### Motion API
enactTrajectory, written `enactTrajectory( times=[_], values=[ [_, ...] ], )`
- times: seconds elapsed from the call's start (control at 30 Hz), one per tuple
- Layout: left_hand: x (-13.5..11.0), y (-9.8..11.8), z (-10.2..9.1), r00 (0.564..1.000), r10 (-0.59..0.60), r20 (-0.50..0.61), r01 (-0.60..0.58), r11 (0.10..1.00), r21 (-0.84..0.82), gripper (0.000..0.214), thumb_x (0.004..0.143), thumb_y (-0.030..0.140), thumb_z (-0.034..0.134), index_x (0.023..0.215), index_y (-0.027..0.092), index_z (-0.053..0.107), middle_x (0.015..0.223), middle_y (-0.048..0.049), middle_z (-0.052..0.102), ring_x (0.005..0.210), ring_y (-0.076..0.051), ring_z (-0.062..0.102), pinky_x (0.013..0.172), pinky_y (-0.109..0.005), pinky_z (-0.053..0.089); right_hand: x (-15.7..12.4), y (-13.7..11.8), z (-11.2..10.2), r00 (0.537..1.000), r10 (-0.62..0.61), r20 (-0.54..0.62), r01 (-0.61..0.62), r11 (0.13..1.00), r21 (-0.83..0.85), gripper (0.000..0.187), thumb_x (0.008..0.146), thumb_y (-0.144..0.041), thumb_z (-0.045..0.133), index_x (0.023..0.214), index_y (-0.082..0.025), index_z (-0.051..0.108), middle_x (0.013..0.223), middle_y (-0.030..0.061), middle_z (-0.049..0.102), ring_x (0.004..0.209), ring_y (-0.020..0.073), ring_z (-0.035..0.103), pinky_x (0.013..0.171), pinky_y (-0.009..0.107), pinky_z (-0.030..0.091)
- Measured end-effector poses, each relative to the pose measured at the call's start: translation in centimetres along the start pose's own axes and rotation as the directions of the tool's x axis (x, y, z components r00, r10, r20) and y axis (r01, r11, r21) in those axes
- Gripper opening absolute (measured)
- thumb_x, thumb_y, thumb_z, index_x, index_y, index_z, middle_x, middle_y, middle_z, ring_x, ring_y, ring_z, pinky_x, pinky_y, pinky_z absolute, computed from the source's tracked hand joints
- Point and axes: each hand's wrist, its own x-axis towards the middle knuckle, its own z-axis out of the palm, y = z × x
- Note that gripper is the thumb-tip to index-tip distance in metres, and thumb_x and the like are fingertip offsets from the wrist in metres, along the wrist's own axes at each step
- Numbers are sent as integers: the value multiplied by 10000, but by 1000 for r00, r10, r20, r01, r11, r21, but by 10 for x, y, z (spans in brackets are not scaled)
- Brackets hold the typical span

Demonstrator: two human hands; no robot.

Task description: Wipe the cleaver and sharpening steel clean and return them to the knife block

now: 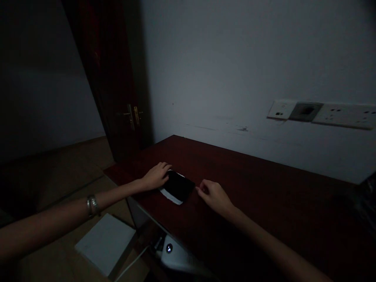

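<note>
A flat black rectangular piece lies on the dark reddish-brown table. A white sheet shows from beneath its near and far edges; in this dim light I cannot tell what material either is. My left hand rests at the left end of the black piece, its fingers stretched out over the edge. Just off the right end, my right hand has thumb and forefinger closed in a pinch. Whatever sits between those fingertips, if anything, is too small and dark to make out.
The tabletop meets a pale wall with a row of sockets. A dark door with a handle stands at the left. Below the table are a white box, a white cable and a white device with a lit display.
</note>
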Motion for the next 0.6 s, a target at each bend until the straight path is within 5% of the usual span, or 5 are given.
enactTrajectory(
  times=[0.1, 0.17, 0.4, 0.5, 0.6],
  values=[
    [-10, 13, 11, 973, 164, 162, -175, 983, 56, 501, 863, 376, 414, 1316, 163, 401, 1429, -118, 312, 1326, -275, 232, 1076, -403, 178, -5, -5, 2, 939, -341, 36, 342, 922, -180, 356, 851, -311, 457, 1158, -151, 540, 1291, 145, 496, 1196, 244, 451, 987, 413, 370],
    [-15, 18, 20, 950, 193, 247, -210, 977, 43, 571, 881, 467, 359, 1367, 169, 330, 1465, -119, 233, 1359, -282, 129, 1086, -433, 114, -8, -7, 6, 901, -400, 168, 427, 884, -188, 459, 867, -353, 434, 1286, -165, 452, 1399, 129, 379, 1300, 238, 315, 1057, 438, 272],
    [-18, 14, 26, 927, 192, 323, -205, 979, 8, 684, 859, 592, 300, 1415, 202, 221, 1482, -119, 156, 1369, -278, 66, 1081, -455, 61, -16, 2, 17, 903, -285, 322, 351, 921, -167, 479, 912, -419, 314, 1334, -212, 406, 1421, 103, 346, 1326, 229, 265, 1075, 489, 197],
    [-13, 17, 21, 935, 188, 302, -196, 981, -2, 644, 858, 591, 311, 1378, 210, 311, 1460, -117, 243, 1357, -279, 143, 1078, -459, 84, -18, 0, 10, 920, -307, 245, 336, 938, -87, 441, 897, -383, 374, 1294, -207, 454, 1400, 109, 384, 1309, 234, 302, 1068, 481, 227],
    [-2, 27, 14, 955, 161, 249, -166, 986, -2, 554, 890, 555, 257, 1319, 234, 396, 1432, -101, 317, 1330, -271, 230, 1067, -465, 133, -30, -19, -18, 930, -365, 39, 360, 928, 99, 280, 879, -319, 431, 1065, -196, 600, 1174, 107, 589, 1125, 209, 508, 965, 396, 394]
  ],
)
